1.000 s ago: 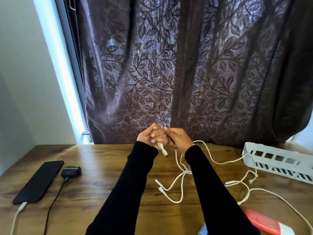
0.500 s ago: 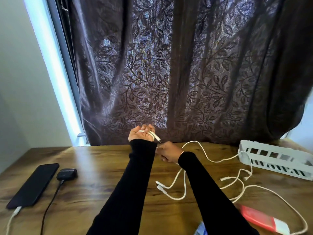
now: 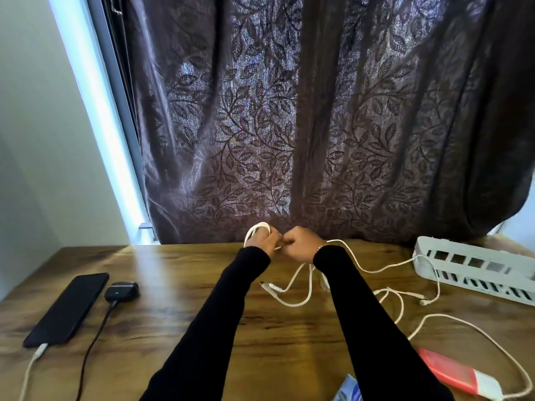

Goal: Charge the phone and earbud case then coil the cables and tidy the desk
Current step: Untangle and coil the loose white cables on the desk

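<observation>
**Cable held in both hands over the desk's far edge**

The left hand (image 3: 262, 241) has its fingers curled, with loops of white cable (image 3: 376, 270) wound round them; one loop stands up over the knuckles. The right hand (image 3: 301, 246) sits just beside it, knuckles toward the left hand, fingers curled and pinching the same cable where the two hands meet. Whether the hands touch each other cannot be told. Both arms are in black sleeves (image 3: 373, 322).

From the right hand the cable passes over the wrist and runs out along the desk (image 3: 173, 279) toward the tray (image 3: 474, 269), a white slotted piece lying at the desk's right end. Further white strands hang below the hands and lie loose on the desk between the sleeves, two plug ends (image 3: 270, 286) resting there side by side. More slack curls right of the right sleeve and sweeps round to the desk's near right corner. How many separate cables make up this tangle cannot be told.

At that near right corner lies a red and white flat item (image 3: 457, 371); its nature is unclear. A blue and white scrap (image 3: 348, 389) shows at the near edge beside the right sleeve.

On the desk's left end the phone (image 3: 68, 308) lies face up, dark, with a white lead (image 3: 31, 366) plugged into its near end. The earbud case (image 3: 121, 290) sits just right of the phone, a green light showing, with a black lead (image 3: 92, 348) running from it to the near edge.

A brown leaf-patterned curtain (image 3: 289, 125) hangs behind the desk.
</observation>
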